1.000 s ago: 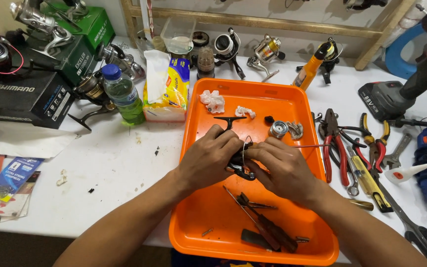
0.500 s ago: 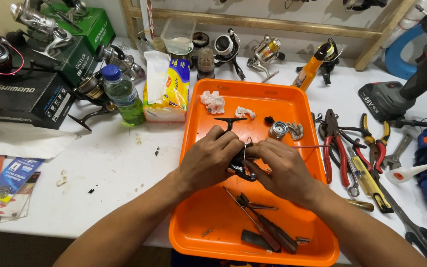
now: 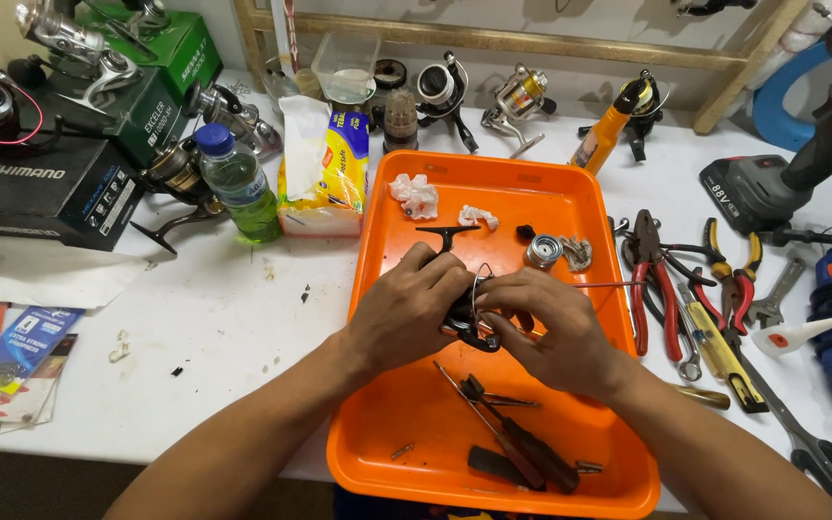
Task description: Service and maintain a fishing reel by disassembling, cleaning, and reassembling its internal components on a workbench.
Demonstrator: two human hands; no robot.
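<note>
Both hands grip a black fishing reel over the orange tray (image 3: 377,453).

Near the tray's front edge lie dark screwdrivers (image 3: 512,438); above its middle the left hand (image 3: 406,308) and right hand (image 3: 546,323) close their fingers around the reel (image 3: 469,323); beyond, a silver spool (image 3: 542,251) and crumpled tissue (image 3: 416,195) lie near the tray's back wall.

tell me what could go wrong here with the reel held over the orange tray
Small loose parts lie unsecured in the orange tray, so a nudge could scatter them. Both the left hand and right hand cover the black reel body, so a slip might drop it onto the screwdrivers below.
</note>
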